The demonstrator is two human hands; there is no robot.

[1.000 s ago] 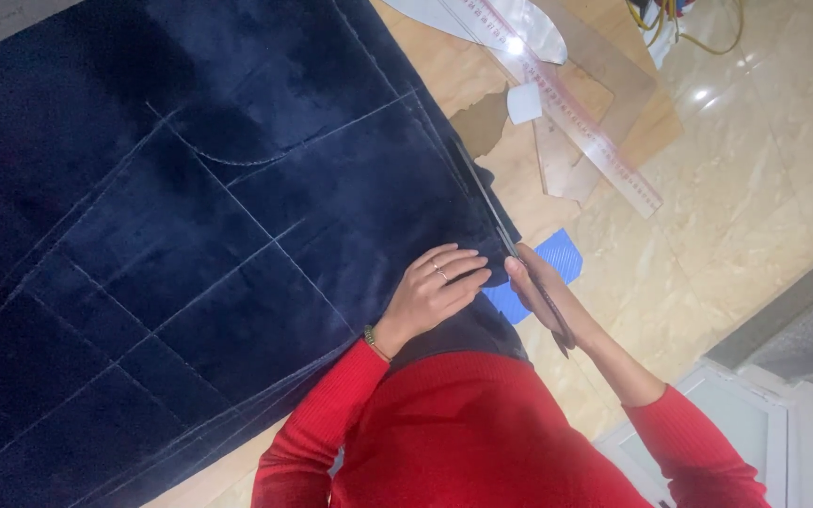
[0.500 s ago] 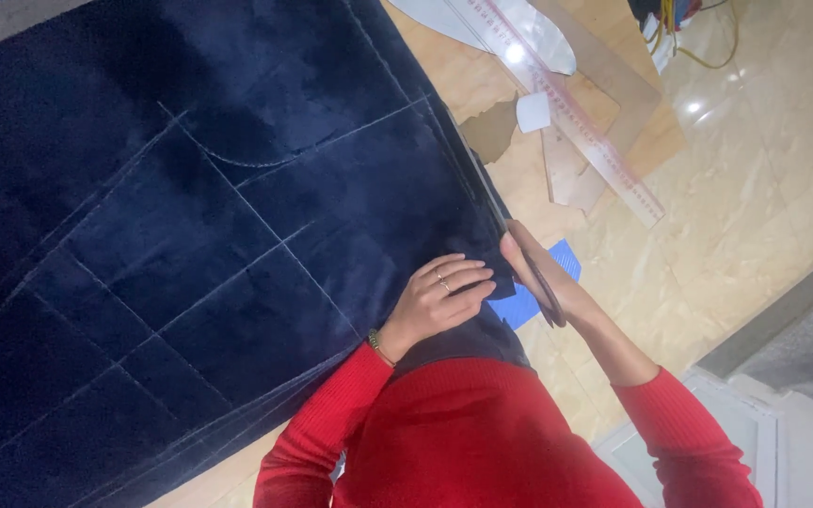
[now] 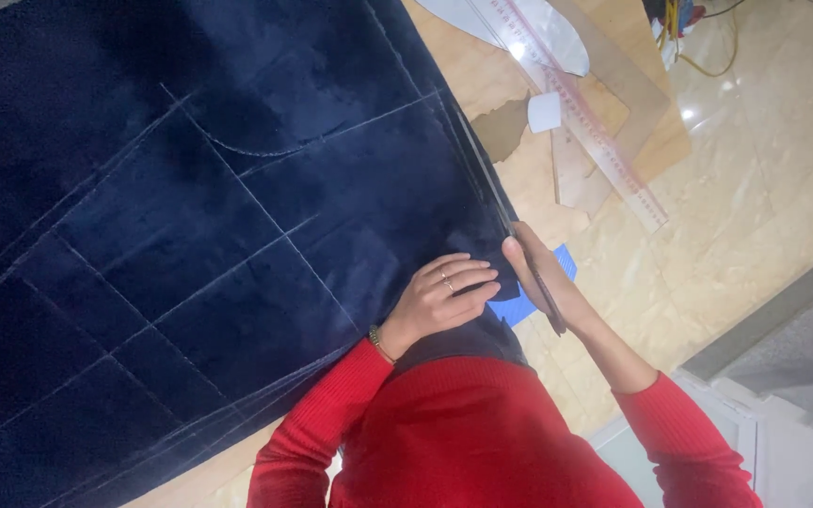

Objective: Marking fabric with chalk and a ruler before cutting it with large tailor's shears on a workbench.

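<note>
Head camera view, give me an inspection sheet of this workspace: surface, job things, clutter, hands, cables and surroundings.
Surface: light wooden board table, mostly covered by cloth.
Job's things: dark navy velvet-like fabric spread flat, marked with pale chalk lines; long dark scissors lying along its right edge; small blue piece under the hands.
Clutter: clear plastic straight ruler, clear curved template, small white chalk-like piece.
Grippers: left hand pressed flat on the fabric near the edge; right hand closed on the scissors' handles.
Cables: yellow and dark wires at the table's far corner.
Surroundings: glossy beige tiled floor; grey and white furniture at right.
</note>
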